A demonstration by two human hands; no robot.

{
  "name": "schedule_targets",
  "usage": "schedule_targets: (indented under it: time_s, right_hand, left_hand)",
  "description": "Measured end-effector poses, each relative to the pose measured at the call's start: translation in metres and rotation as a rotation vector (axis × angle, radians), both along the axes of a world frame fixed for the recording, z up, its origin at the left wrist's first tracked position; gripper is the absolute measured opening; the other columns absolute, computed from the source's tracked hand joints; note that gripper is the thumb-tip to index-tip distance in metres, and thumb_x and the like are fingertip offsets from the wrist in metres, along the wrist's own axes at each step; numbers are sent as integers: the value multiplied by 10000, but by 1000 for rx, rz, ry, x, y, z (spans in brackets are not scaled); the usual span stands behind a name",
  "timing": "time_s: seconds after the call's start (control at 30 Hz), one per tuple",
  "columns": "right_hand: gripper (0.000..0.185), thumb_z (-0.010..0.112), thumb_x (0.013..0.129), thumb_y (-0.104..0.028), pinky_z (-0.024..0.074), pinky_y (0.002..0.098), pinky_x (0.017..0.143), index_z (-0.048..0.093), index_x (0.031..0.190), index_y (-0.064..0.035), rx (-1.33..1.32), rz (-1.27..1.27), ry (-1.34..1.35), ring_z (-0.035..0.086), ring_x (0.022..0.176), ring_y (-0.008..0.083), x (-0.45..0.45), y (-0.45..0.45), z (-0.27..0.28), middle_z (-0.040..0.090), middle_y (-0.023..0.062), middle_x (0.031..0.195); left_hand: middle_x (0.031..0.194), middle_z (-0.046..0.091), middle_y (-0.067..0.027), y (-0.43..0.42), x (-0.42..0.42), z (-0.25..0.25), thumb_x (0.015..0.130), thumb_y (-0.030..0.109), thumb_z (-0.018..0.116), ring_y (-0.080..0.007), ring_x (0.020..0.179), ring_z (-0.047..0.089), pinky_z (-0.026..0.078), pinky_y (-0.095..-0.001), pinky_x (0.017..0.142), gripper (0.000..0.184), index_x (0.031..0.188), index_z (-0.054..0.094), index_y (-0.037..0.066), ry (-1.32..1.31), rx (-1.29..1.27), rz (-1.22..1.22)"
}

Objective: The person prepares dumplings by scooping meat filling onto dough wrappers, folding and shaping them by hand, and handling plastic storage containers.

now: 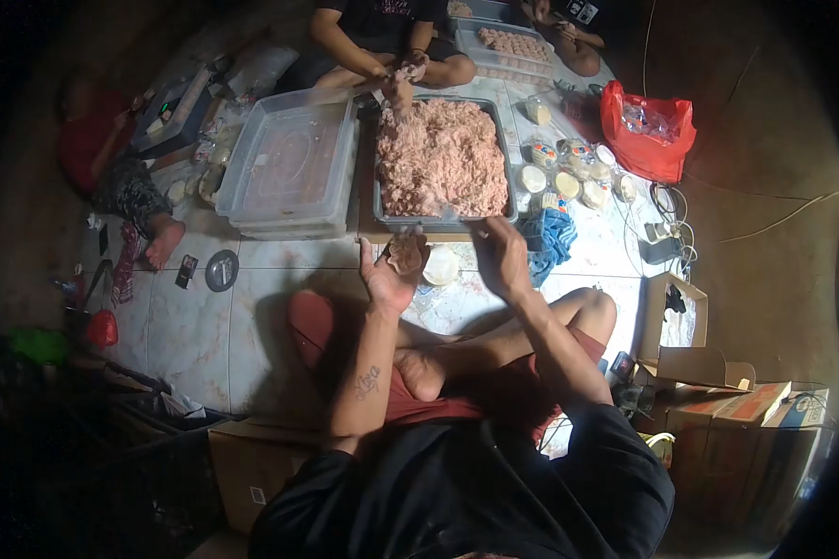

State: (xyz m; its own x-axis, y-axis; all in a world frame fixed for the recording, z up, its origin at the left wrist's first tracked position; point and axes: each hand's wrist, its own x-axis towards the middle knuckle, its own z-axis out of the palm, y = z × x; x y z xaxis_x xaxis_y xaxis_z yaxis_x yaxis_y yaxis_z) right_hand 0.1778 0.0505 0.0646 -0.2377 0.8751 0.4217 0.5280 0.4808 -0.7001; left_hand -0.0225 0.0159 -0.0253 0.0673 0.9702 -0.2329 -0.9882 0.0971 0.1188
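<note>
My left hand [393,279] is palm up and holds a thin, cupped wrapper [407,253] on its fingers. My right hand [502,253] is at the near right corner of a grey tub, its fingers bent around a spoon-like tool [449,216] that is hard to make out. Pink minced filling [443,154] is heaped in the tub [419,222]. A stack of round pale wrappers [440,265] lies on the floor between my hands.
Packs of round wrappers [564,182], a blue cloth [550,244] and a red bag [648,130] are at the right. Left of the tub stands an empty clear container [289,158]. A co-worker [373,47] sits beyond it; other people are farther off. Cardboard boxes [727,419] stand at the right.
</note>
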Motion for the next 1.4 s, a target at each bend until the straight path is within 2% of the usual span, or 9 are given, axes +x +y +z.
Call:
schedule_targets:
  time_s: [0.2,0.53,0.7,0.83,1.03,1.1,1.13,1.23,1.4]
  right_hand:
    - [200,501,915,-78,506,503,679,655,1028,-21,-162,256,-405,616,825,454,1,-42,-15,616,240,907]
    - [215,541,924,-111,513,486,658,637,1114,-83,-95,236,-353,634,788,419,9,-38,-16,603,200,962]
    - [169,571,885,-35,486,481,661,616,1046,-13,-94,193,-138,604,787,447,14,-39,-22,594,226,936]
    - [202,661,942,-133,473,303,714,643,1060,29,-606,111,242,582,819,131,-1,-32,-38,645,71,868]
    - [240,686,958,-179,485,273,732,652,1065,33,-959,474,650,580,810,98,-10,-41,26,674,43,940]
    - [278,697,949,-184,496,284,747,641,1084,53,-905,526,632,586,837,100,-11,-35,23,681,69,961]
    - [280,693,951,-178,495,281,753,637,1087,60,-794,453,537,587,848,101,-12,-34,28,680,71,960]
    - [258,630,989,-197,461,246,736,636,1073,47,-527,243,471,563,832,82,-2,-33,26,656,33,921]
    - [189,590,1014,-225,381,227,598,653,952,-59,-949,274,640,475,687,32,26,-53,-40,572,-43,783]
  left_hand:
    - [1239,617,-216,5,11,3,914,712,462,-369,1129,599,454,-499,1040,819,1266,542,-23,15,-137,181]
    - [1323,569,-261,-15,-6,9,932,655,490,-402,1236,552,429,-534,1076,822,1326,482,-66,118,-50,-167]
    - [1311,601,-212,-7,0,3,957,639,452,-348,1155,616,514,-462,978,737,1317,529,0,198,-151,-69]
    - [1218,647,-174,-15,11,29,1034,544,387,-292,959,682,573,-452,840,542,1343,511,116,571,-51,-156]
    - [1241,620,-153,-37,-7,89,1033,541,402,-276,1080,645,573,-447,881,573,1358,504,79,679,197,-401]
    - [1248,603,-121,-37,-7,75,972,268,640,-258,1095,642,569,-372,865,460,1340,521,19,1449,711,-340]
    - [1126,662,-152,-33,-1,68,882,147,728,-273,969,686,571,-363,774,395,1228,587,18,1879,955,181]
    - [965,693,-158,-34,9,70,840,191,781,-296,815,692,556,-373,724,369,1131,632,21,1948,546,106]
    - [807,692,-96,-22,18,67,747,241,880,-256,682,638,519,-387,657,377,925,654,-2,1941,313,329]
